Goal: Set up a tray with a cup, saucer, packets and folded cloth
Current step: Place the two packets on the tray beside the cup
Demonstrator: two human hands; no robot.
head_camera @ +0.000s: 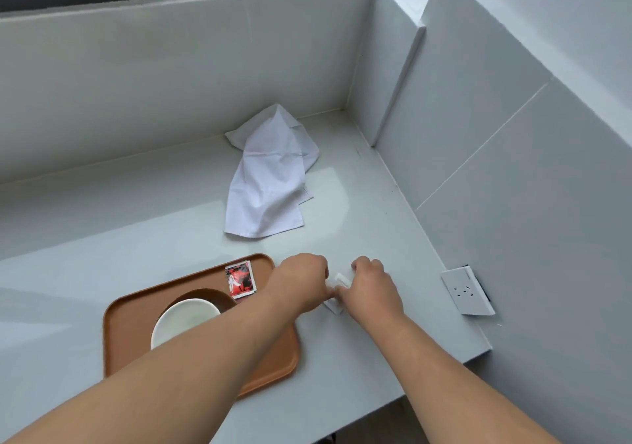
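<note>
1. Tray [130, 324] sits on the tabletop [136, 238]. At its centre is a cup [186, 317] on a saucer [220, 295]; the left forearm crosses over the cup's near side.
2. Red packet [240, 279] lies flat in the tray's far-right corner, inside the rim.
3. Cloth [270, 177] is well behind the tray, twd the back wall. It's crumpled, not folded, w/ nothing touching it.
4. Left hand [301, 279] is just past the tray's right edge, fingers curled down and gripping the white packets [340, 279].
5. White packets are on the tabletop just right of the tray, not yet in it. Count unclear, as the hands cover most of them.
6. Right hand [371, 289] is right of the packets, also curled and gripping them. Fingertips are hidden, so the exact pinch can't be told.
7. Socket [466, 293] is on the wall well right of the tray; no part in the task.
8. Step in hand, prob.: gathering or squaring up the white packets before they go in the tray. Cup, saucer and red packet look done.
9. Next move needs a short carry left over the rim, then setting them flat nr the red packet, clear of the saucer. The cloth is still to be fetched, folded and placed.
</note>
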